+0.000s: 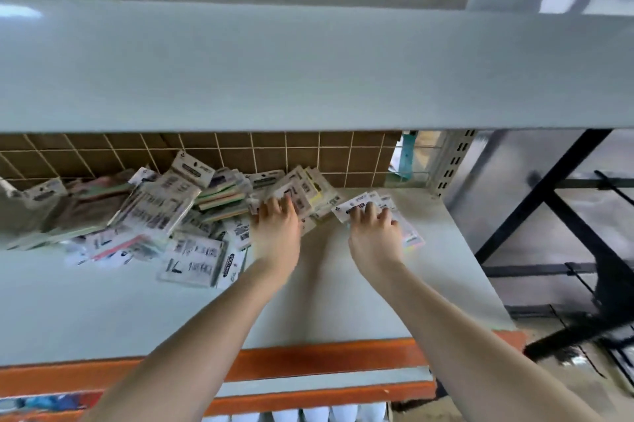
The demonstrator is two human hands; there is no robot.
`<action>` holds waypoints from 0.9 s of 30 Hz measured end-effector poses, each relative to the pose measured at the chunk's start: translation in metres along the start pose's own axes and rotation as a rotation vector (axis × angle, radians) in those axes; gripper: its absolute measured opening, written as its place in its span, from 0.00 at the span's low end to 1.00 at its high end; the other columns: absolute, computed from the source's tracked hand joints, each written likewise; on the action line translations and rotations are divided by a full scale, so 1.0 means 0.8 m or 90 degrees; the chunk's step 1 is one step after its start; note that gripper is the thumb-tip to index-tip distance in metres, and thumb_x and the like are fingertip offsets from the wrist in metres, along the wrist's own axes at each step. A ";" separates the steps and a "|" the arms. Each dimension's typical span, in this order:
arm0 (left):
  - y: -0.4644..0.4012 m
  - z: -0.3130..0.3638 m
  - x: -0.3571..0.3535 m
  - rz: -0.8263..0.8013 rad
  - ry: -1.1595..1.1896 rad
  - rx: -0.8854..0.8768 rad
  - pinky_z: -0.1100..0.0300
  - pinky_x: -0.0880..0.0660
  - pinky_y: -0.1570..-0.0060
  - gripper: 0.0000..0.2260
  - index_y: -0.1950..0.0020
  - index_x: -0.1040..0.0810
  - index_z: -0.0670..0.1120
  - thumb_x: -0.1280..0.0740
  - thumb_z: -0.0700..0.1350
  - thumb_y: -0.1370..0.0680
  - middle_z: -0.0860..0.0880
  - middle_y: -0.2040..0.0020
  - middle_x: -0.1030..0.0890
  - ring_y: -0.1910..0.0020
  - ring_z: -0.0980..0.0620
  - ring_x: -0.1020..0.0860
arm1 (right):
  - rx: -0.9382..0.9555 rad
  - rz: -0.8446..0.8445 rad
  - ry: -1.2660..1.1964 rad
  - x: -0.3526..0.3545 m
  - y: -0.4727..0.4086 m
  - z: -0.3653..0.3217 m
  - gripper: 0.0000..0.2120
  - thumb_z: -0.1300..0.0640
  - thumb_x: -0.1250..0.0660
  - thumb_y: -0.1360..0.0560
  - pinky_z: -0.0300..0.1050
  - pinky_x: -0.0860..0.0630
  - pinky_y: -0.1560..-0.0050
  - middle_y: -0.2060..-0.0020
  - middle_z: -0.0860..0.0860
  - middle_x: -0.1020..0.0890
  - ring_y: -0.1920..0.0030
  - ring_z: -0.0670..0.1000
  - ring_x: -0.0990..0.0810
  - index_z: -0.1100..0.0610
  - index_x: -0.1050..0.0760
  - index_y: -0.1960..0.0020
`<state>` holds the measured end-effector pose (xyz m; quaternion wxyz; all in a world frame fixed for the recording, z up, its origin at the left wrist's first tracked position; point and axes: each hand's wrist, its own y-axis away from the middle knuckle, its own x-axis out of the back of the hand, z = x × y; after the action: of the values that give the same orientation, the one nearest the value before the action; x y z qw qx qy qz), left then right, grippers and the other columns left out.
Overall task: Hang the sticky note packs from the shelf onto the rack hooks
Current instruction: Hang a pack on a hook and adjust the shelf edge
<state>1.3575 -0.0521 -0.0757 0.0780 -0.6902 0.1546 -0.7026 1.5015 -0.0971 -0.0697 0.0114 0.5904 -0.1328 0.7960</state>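
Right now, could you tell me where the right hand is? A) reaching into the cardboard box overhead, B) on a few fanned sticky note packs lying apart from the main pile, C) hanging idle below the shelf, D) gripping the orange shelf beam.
B: the right hand curls over a small fan of sticky note packs on the grey shelf, right of the main pile, which the left hand touches.

bare shelf (429, 270) right of pack heap (164, 212), upper shelf (308, 71) low overhead, wire grid (240, 153) behind
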 end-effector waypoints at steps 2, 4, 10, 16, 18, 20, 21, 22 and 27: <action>0.002 -0.005 -0.011 -0.053 0.055 -0.018 0.55 0.26 0.47 0.22 0.30 0.34 0.44 0.37 0.50 0.21 0.43 0.39 0.26 0.42 0.46 0.25 | -0.010 0.027 -0.003 -0.002 -0.001 -0.001 0.13 0.56 0.23 0.44 0.41 0.25 0.76 0.67 0.53 0.20 0.68 0.55 0.21 0.56 0.18 0.61; 0.004 -0.008 -0.009 -0.043 0.104 -0.004 0.55 0.25 0.53 0.21 0.31 0.33 0.43 0.36 0.48 0.23 0.42 0.41 0.26 0.43 0.45 0.25 | -0.011 0.059 -0.009 -0.004 0.000 0.001 0.13 0.58 0.22 0.46 0.39 0.28 0.77 0.69 0.54 0.20 0.69 0.56 0.21 0.57 0.19 0.62; 0.023 -0.025 0.004 0.001 0.406 0.084 0.58 0.35 0.67 0.17 0.41 0.30 0.39 0.35 0.37 0.29 0.40 0.51 0.24 0.58 0.40 0.22 | 0.066 -0.034 -0.026 -0.021 -0.010 0.011 0.14 0.58 0.46 0.22 0.50 0.28 0.48 0.44 0.57 0.26 0.44 0.59 0.26 0.61 0.30 0.40; 0.046 -0.047 0.023 -0.043 0.779 0.259 0.53 0.24 0.70 0.17 0.41 0.29 0.43 0.39 0.31 0.28 0.43 0.51 0.21 0.63 0.46 0.21 | -0.019 0.030 -0.217 -0.019 0.019 0.016 0.18 0.57 0.42 0.22 0.51 0.31 0.43 0.38 0.59 0.26 0.40 0.61 0.27 0.62 0.33 0.34; 0.053 -0.052 0.032 -0.080 0.990 0.337 0.52 0.20 0.68 0.15 0.45 0.29 0.44 0.41 0.29 0.26 0.45 0.52 0.21 0.65 0.53 0.20 | -0.030 0.077 -0.360 -0.016 0.028 0.022 0.16 0.61 0.39 0.23 0.52 0.30 0.45 0.41 0.60 0.24 0.43 0.63 0.25 0.64 0.30 0.36; 0.059 -0.054 0.038 -0.118 1.135 0.393 0.53 0.19 0.68 0.12 0.47 0.28 0.44 0.40 0.30 0.24 0.44 0.51 0.22 0.59 0.52 0.20 | -0.125 0.099 -0.527 -0.007 0.034 0.033 0.11 0.61 0.39 0.21 0.51 0.28 0.54 0.48 0.58 0.21 0.50 0.61 0.24 0.61 0.27 0.40; 0.061 -0.053 0.041 -0.142 1.193 0.415 0.51 0.18 0.66 0.10 0.48 0.27 0.45 0.39 0.32 0.23 0.43 0.51 0.21 0.55 0.48 0.20 | -0.195 0.103 -0.610 -0.002 0.037 0.038 0.07 0.59 0.41 0.20 0.49 0.31 0.60 0.54 0.55 0.22 0.56 0.57 0.25 0.58 0.26 0.44; 0.064 -0.051 0.043 -0.167 1.245 0.440 0.50 0.18 0.64 0.08 0.49 0.26 0.45 0.38 0.34 0.22 0.43 0.51 0.21 0.53 0.46 0.21 | -0.262 0.114 -0.697 0.000 0.040 0.044 0.06 0.58 0.42 0.19 0.47 0.35 0.65 0.63 0.51 0.25 0.62 0.54 0.29 0.55 0.27 0.52; 0.074 -0.028 0.043 -0.293 1.307 0.520 0.59 0.20 0.69 0.05 0.51 0.25 0.45 0.36 0.36 0.22 0.46 0.58 0.16 0.58 0.47 0.19 | -0.513 0.018 -1.143 0.008 0.065 0.056 0.09 0.58 0.43 0.19 0.43 0.29 0.63 0.66 0.54 0.25 0.65 0.49 0.26 0.56 0.27 0.55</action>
<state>1.3276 -0.1161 -0.0624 0.0023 0.2795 -0.2265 -0.9331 1.5320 -0.1582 -0.0619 0.0970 0.9261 -0.3608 -0.0527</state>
